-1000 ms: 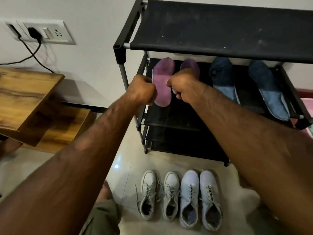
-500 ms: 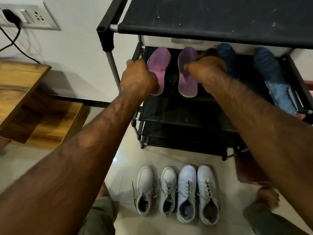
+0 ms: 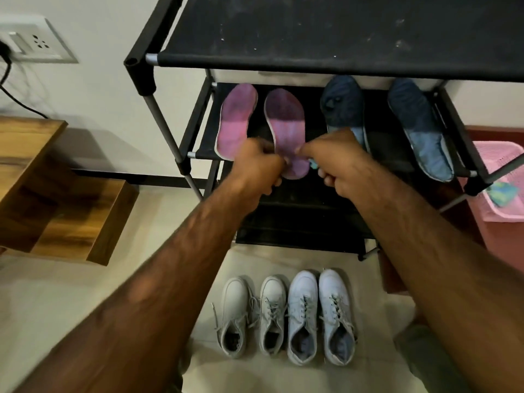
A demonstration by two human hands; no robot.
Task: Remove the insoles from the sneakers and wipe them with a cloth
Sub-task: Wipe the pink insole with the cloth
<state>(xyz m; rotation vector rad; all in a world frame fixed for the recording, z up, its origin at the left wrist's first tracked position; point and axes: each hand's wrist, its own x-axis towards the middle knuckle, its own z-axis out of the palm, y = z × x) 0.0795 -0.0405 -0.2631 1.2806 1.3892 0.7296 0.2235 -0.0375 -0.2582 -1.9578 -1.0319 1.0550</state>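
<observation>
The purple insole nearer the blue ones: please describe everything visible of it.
This purple insole lies lengthwise on the black fabric shelf, right of its twin, not touching it. Its far, wide end is dark purple; the near part is lighter pink, with a pale rim. The left hand and right hand meet at its near end; the grip is blurred.

Setting: a home, in a shoe-storage corner.
Evidence:
- black fabric-shelved shoe rack [image 3: 312,29] on metal poles, against a plain white wall [image 3: 93,89]
- two purple insoles [image 3: 235,123] and two blue insoles [image 3: 344,106] on its second shelf
- two pairs of white lace-up sneakers [image 3: 302,313] on a pale glossy tiled floor [image 3: 56,293]
- white socket plate [image 3: 37,41] with a black cable [image 3: 11,95] plugged in
- wood-grain furniture [image 3: 71,217] at left
- pink plastic basket [image 3: 499,160] at right
</observation>
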